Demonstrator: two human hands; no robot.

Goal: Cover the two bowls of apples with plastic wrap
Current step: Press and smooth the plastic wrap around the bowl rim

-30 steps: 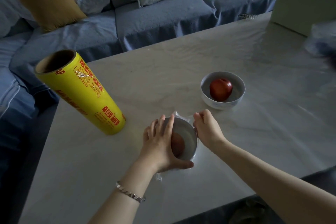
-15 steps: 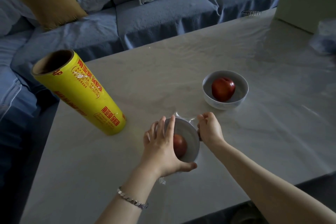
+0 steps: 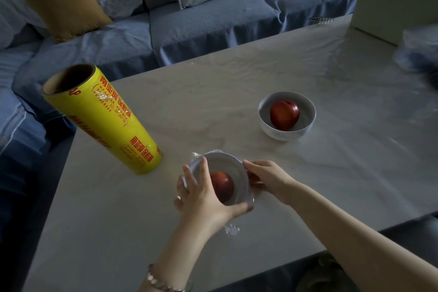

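Our left hand [image 3: 201,199] cups the near bowl [image 3: 227,163] from its left and near side, with the thumb hooked on the near rim. Our right hand [image 3: 267,179] curls against the bowl's right wall, so the hands are apart with the bowl clasped between them. Plastic wrap [image 3: 231,229] lies over this bowl and its apple [image 3: 222,185], bunching at the near edge. The far bowl [image 3: 267,130], holding a red apple [image 3: 284,115], stands uncovered farther right. The yellow wrap roll [image 3: 106,123] stands upright at the left of the table [image 3: 142,220].
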